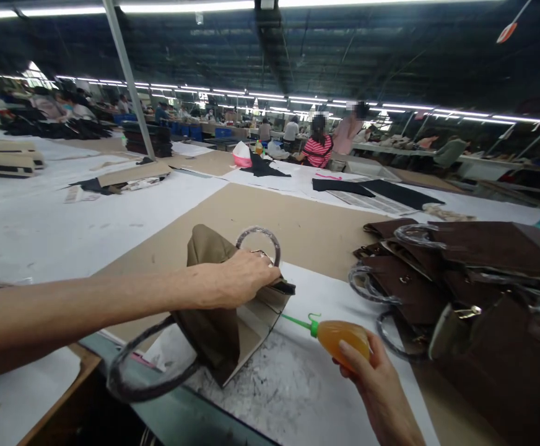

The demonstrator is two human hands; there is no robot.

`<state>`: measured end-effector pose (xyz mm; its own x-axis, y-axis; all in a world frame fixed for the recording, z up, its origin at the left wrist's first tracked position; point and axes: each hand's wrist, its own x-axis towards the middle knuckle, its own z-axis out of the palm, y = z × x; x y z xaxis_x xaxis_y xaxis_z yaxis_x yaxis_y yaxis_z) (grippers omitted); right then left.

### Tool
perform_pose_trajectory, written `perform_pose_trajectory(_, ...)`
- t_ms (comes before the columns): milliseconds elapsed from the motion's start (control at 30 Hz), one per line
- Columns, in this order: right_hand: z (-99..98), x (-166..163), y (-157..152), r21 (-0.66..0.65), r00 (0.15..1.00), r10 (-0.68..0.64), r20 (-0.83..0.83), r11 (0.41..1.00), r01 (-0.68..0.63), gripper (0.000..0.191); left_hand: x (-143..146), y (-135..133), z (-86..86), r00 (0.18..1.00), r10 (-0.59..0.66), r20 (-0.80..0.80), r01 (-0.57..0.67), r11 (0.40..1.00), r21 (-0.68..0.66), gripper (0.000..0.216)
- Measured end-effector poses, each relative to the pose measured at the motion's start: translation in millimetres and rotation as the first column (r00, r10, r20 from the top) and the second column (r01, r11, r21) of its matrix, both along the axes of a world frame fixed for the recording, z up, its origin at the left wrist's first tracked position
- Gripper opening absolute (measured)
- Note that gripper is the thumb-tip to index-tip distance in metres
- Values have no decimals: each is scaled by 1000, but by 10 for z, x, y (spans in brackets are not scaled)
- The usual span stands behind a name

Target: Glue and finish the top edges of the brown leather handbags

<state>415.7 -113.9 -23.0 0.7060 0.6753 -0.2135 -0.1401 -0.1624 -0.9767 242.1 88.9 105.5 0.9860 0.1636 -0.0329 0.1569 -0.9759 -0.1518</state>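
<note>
My left hand (239,277) is closed on the top edge of an olive-brown handbag (214,328) that stands tilted on the worktable, one wrapped handle (261,238) arching above my knuckles and the other handle (144,378) hanging toward me. My right hand (372,378) grips an orange squeeze bottle (344,336) with a long green nozzle (298,322). The nozzle points left at the bag's open side panel, just short of it.
A pile of dark brown handbags (474,285) with wrapped handles lies at the right. Brown cardboard (288,223) and white paper (65,223) cover the long table. Black fabric pieces (391,191) lie farther back. Other people work at distant tables, one in a striped shirt (319,150).
</note>
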Motion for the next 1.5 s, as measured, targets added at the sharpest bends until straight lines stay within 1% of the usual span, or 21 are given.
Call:
perform_pose_trajectory(33, -38, 16, 33, -7, 999, 5, 33, 1000, -5, 57, -43, 28, -70, 999, 18, 32, -18, 1000, -6, 26)
perform_pose_trajectory(100, -99, 39, 102, -25, 995, 19, 98, 1000, -16, 58, -109, 80, -142, 996, 73, 61, -71, 997, -29, 23)
perform_pose_trajectory(167, -142, 51, 169, -46, 986, 30, 165, 999, -22, 58, -145, 108, -155, 991, 115, 62, -111, 992, -59, 18)
perform_pose_trajectory(267, -189, 62, 245, -64, 972, 22, 233, 998, -7, 60, -156, 107, -160, 988, 129, 80, -122, 989, -83, 13)
perform_pose_trajectory(433, -252, 83, 296, -94, 954, 0, 298, 995, 30, 60, -143, 84, -196, 986, 135, 95, -125, 986, -106, 14)
perform_pose_trajectory(533, -272, 93, 297, -96, 950, 7, 314, 995, 25, 59, -151, 85, -208, 986, 142, 91, -132, 985, -114, 14)
perform_pose_trajectory(667, -262, 92, 278, -103, 952, 43, 302, 995, -13, 58, -187, 82, -224, 985, 148, 85, -136, 981, -136, 15)
perform_pose_trajectory(833, -244, 72, 246, -133, 966, 70, 249, 990, -37, 57, -238, 62, -240, 987, 130, 92, -116, 983, -140, 14)
perform_pose_trajectory(1067, -244, 6, 190, -131, 978, 87, 187, 989, -63, 55, -281, 62, -283, 986, 127, 106, -109, 981, -160, 15)
perform_pose_trajectory(1333, -243, -22, 160, -133, 987, 72, 141, 990, -53, 52, -344, 37, -320, 985, 120, 124, -98, 980, -172, 15)
perform_pose_trajectory(1433, -201, -65, 166, -131, 990, 36, 135, 991, -19, 52, -372, 22, -318, 985, 117, 130, -92, 979, -182, 18)
perform_pose_trajectory(1500, -162, -106, 169, -143, 989, 38, 144, 990, -18, 54, -385, 12, -312, 985, 115, 127, -90, 979, -185, 20)
